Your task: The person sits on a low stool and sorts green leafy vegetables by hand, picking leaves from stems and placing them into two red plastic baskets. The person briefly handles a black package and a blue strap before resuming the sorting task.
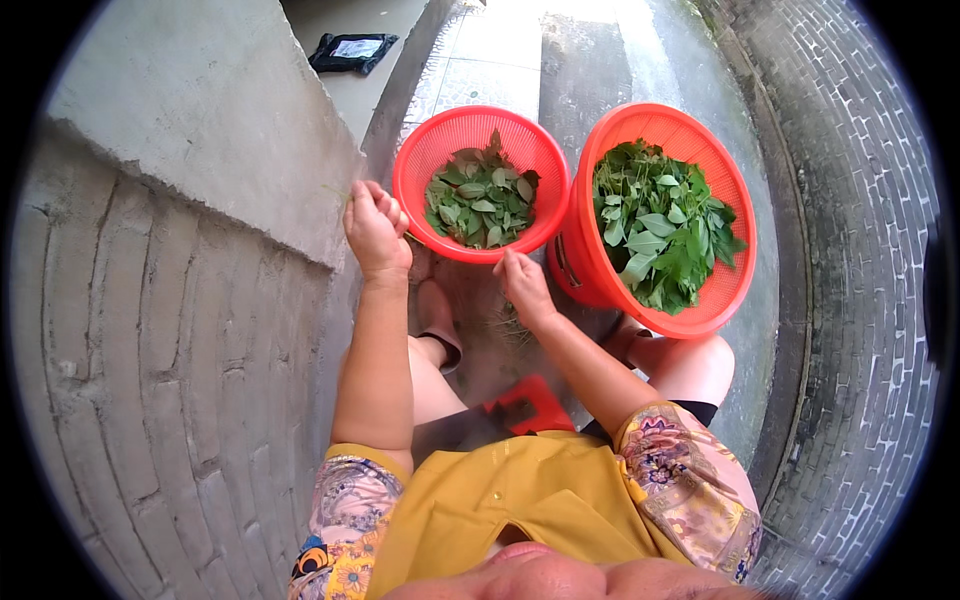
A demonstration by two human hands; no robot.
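My left hand point(376, 229) is curled closed on a thin green stem point(334, 190), whose end sticks out on the left, beside the smaller red plastic basket point(480, 256). Loose green leaves point(480, 199) lie in that basket. At its near rim is my right hand point(529, 289), fingers bent and pinched together; whether something is between them cannot be made out. To the right, a larger orange-red basket point(731, 281) holds a heap of leafy green stems point(664, 225). It tilts towards me.
A rough concrete and brick wall point(187, 300) stands close on my left. Brickwork point(847, 247) runs along the right. Loose stems point(514, 330) litter the ground between my feet, near a red plastic object point(536, 397). A black package point(352, 52) lies at the upper left.
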